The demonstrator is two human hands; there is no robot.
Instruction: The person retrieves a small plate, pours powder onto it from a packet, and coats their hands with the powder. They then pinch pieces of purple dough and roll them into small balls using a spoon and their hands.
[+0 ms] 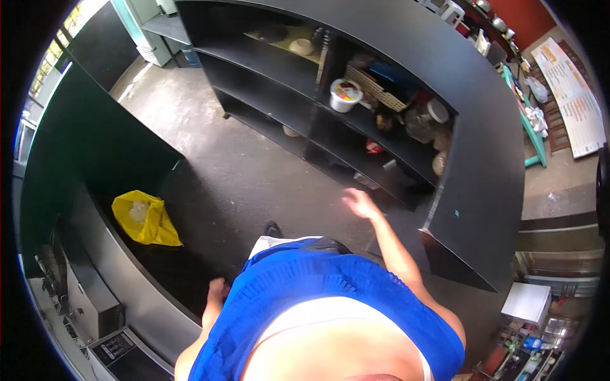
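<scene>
My right hand (361, 203) hangs over the dark floor, its fingers apart and holding nothing. It is nearest to the black shelf unit (260, 58), without touching it. At my left side, my left hand (218, 291) is low beside my blue top (286, 279); its fingers are too dark and small to make out. A yellow plastic bag (149, 219) with something whitish inside lies on the floor to the left. On the shelf stand a white tub (345, 95), a woven basket (376, 87) and a jar with a white lid (437, 111).
A steel counter (127, 254) and a dark green panel (82, 127) bound the left side. The shelf unit's black top (489, 190) curves round on the right. Beyond it are a teal table (534, 136) and a menu board (569, 95). Dark floor (222, 178) lies ahead.
</scene>
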